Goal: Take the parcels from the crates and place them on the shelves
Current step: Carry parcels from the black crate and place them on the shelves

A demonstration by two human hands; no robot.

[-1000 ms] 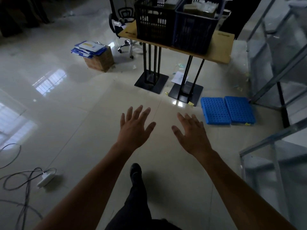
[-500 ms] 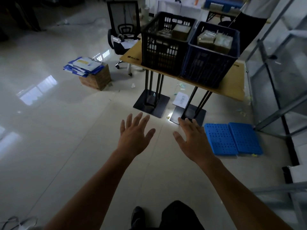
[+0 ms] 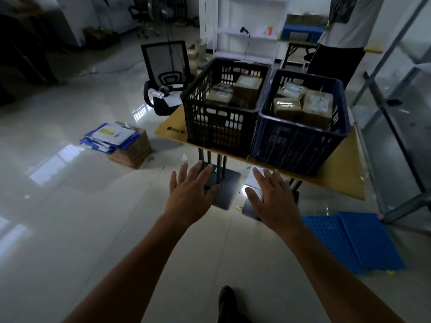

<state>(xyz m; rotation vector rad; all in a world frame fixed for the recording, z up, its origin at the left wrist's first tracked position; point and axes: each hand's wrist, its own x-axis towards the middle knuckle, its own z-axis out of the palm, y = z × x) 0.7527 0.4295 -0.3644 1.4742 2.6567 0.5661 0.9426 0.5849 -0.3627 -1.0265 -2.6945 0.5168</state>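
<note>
Nearer than a moment ago, the counter (image 3: 338, 180) fills the view ahead.
The black crate (image 3: 221, 127) lies up and forward of the left hand (image 3: 190, 194), the blue crate (image 3: 296, 145) likewise of the right hand (image 3: 275, 201). Parcels (image 3: 317, 108) sit inside both. Both hands are spread flat, holding nothing, just short of the counter's near edge.

Glossy pale tiled floor (image 3: 70, 206), black mesh office chair (image 3: 166, 73), white shelving unit (image 3: 247, 26)
</note>
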